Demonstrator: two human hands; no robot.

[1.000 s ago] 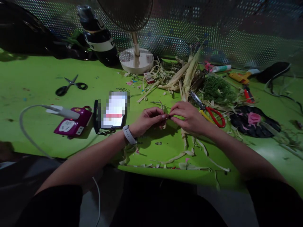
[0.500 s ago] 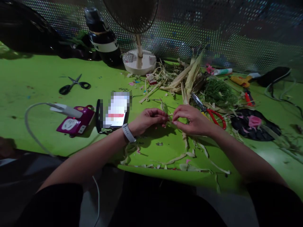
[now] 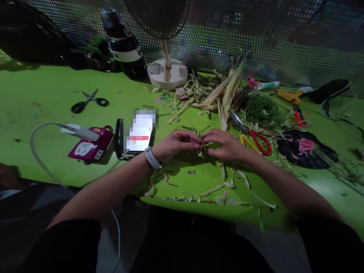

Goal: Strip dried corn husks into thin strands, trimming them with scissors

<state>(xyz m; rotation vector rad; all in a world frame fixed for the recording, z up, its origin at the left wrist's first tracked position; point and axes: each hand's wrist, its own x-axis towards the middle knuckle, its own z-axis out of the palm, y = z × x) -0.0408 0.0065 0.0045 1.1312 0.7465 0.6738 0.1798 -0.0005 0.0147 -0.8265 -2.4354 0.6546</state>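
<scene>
Over the middle of the green table (image 3: 176,178), my left hand (image 3: 183,141) and my right hand (image 3: 220,145) almost meet, each with its fingers pinched. Between the fingertips is a small piece of plant, perhaps corn husk (image 3: 200,152), pale green, its exact form too small to make out. Thin strips stick up from it behind the fingers. Close to the right hand lie red-handled scissors (image 3: 257,142) and yellow-handled scissors or pliers (image 3: 248,142). A heap of dry corn husks (image 3: 227,94) rises behind that hand. Left of my left wrist a lit phone (image 3: 140,132) leans on a stand.
A purple power socket (image 3: 91,146) with a white cable and black scissors (image 3: 89,101) lie left. Behind stand a fan (image 3: 167,74) and a dark bottle (image 3: 125,49). To the right are green fibres (image 3: 263,110), a yellow glue gun (image 3: 290,96) and a black tray (image 3: 292,153). Another person's hand (image 3: 8,177) shows at far left.
My right hand has moved slightly left, closing the gap to my left hand. The plant piece between the fingertips now shows more, with bits pointing up and down.
</scene>
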